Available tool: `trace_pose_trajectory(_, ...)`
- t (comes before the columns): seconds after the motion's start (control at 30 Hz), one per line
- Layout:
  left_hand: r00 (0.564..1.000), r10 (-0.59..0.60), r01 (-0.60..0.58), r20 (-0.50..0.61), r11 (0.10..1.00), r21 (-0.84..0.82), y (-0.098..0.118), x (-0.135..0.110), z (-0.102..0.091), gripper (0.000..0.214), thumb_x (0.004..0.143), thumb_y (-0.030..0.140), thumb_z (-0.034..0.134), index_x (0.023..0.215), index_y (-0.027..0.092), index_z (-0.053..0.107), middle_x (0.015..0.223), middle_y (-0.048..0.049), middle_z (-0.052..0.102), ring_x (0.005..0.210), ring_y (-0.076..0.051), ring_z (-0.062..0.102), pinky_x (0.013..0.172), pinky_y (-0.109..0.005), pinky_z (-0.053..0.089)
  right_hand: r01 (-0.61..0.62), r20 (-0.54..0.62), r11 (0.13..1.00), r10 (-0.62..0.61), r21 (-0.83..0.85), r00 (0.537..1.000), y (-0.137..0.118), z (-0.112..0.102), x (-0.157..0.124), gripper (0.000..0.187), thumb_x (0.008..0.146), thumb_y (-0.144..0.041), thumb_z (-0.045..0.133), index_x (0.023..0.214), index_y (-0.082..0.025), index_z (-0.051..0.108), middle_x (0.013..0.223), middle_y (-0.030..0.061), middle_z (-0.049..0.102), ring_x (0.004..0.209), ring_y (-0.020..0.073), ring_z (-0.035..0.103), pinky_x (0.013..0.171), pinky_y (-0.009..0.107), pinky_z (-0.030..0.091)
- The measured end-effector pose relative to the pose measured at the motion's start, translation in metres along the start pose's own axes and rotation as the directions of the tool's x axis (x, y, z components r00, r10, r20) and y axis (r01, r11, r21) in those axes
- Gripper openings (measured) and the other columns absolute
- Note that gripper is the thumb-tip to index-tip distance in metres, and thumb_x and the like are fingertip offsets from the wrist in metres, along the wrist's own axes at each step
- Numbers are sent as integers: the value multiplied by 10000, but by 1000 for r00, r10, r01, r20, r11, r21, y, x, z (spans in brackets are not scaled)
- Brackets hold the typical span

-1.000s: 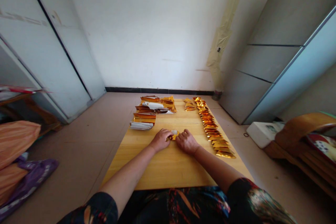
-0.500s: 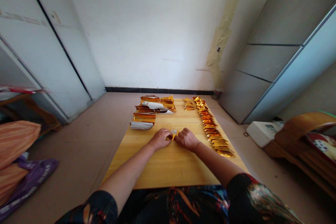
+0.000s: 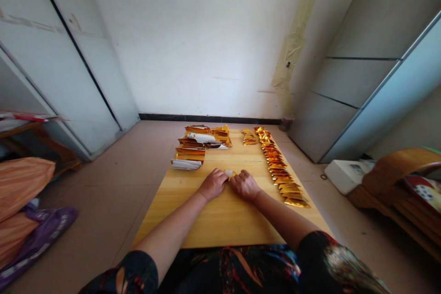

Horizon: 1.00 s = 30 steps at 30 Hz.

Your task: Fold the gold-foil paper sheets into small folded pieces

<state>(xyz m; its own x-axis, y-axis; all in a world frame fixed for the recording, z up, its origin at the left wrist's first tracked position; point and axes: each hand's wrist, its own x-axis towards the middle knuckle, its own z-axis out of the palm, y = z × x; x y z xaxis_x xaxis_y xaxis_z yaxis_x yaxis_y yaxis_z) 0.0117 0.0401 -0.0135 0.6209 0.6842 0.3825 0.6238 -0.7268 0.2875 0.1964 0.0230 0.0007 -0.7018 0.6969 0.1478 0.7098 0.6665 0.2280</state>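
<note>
Both of my hands meet over the middle of the wooden table, on a small piece of gold foil paper (image 3: 229,173) with a white patch. My left hand (image 3: 214,183) has its fingers closed on the left side of the paper. My right hand (image 3: 244,184) pinches the right side, fingers curled. Most of the paper is hidden by the fingers. Beyond my left hand lie stacks of gold and white foil paper sheets (image 3: 189,154). On the right edge runs a long row of folded gold foil pieces (image 3: 279,170), with a smaller cluster (image 3: 248,137) beside its far end.
The wooden table (image 3: 220,225) reaches to my lap. A white wall stands behind it, a grey fridge (image 3: 354,69) at right. A white box (image 3: 347,175) sits by a wooden seat on the right; orange and purple bags (image 3: 37,229) lie at left.
My left hand has shifted slightly right, closer to my right hand, and its fingers now cover more of the foil paper. The row and stacks stay as they were.
</note>
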Motion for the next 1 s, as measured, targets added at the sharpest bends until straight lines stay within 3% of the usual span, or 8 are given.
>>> trace_pose_trajectory(0.13,1000,2,-1,-10,999,45,-1,1,3,197,837,80,457,830,157,638,812,-78,624,848,-193,522,786,-305,435,-51,-52,999,51,17,997,2,0,-3,222,918,-156,397,857,-157,610,768,58,632,703,161,520,708,308,292)
trace_pose_trajectory(0.3,999,2,-1,-47,1000,26,-1,0,4,231,900,153,425,822,169,642,785,-69,625,826,-179,537,765,-295,443,-262,-112,959,274,108,955,3,4,-5,196,917,-225,455,849,-179,633,814,49,643,785,154,530,712,284,283)
trace_pose_trajectory(0.43,998,-51,49,-45,998,-34,-1,-1,3,205,873,125,455,854,179,651,814,-61,655,851,-177,562,787,-299,458,-367,1,919,371,143,929,-1,5,-3,206,933,-240,445,858,-201,633,907,45,631,877,164,527,704,266,300)
trace_pose_trajectory(0.67,945,-324,308,-37,925,-224,-3,9,5,310,748,4,506,936,199,657,933,-26,695,914,-156,600,855,-283,467,-523,115,824,510,218,852,-2,-5,3,199,927,-254,448,929,-198,638,963,64,627,951,170,537,739,257,346)
trace_pose_trajectory(1.0,865,-502,494,14,847,-195,-2,26,7,271,751,61,534,946,200,661,928,-27,707,870,-160,618,793,-272,463,-569,313,786,491,242,813,16,-15,15,253,915,-264,430,976,-168,656,1002,90,655,925,169,595,717,230,393)
